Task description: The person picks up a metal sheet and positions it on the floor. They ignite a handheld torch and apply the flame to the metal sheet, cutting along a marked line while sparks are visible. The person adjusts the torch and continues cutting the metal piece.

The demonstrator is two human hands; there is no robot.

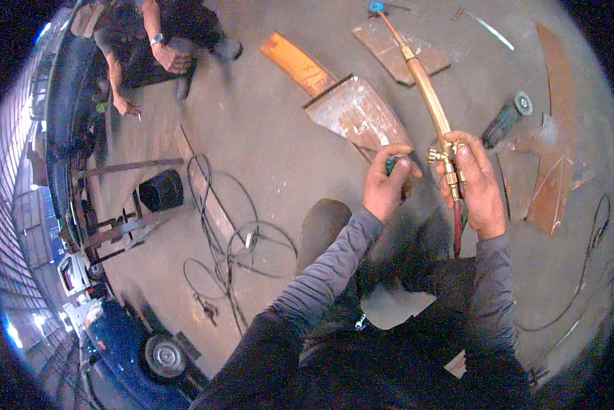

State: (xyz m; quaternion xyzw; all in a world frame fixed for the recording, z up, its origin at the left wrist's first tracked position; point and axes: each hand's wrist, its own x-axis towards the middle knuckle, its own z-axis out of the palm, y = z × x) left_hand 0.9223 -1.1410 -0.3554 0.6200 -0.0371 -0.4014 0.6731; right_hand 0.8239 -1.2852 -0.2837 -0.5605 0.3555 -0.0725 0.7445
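Observation:
My right hand point(472, 184) is closed around the valve end of a long brass cutting torch point(426, 92), with red and green hoses running down from it. At the torch's far tip is a small bright blue spot point(377, 7), apparently a flame. My left hand point(389, 181), just left of the valves, has curled fingers around a small green object point(391, 166), possibly a lighter, mostly hidden. Beyond it lie a scuffed steel plate point(355, 113) and an orange rusty bar point(293, 61). A green angle grinder point(499, 124) lies right of the torch.
A crouching co-worker point(170, 58) is at upper left, a small white object in one hand. Looped cables point(252, 225), a black bucket point(160, 190) and a steel frame point(122, 225) are at left. Rusty plates point(549, 188) lie at right. A dark blue vehicle point(126, 345) is at lower left.

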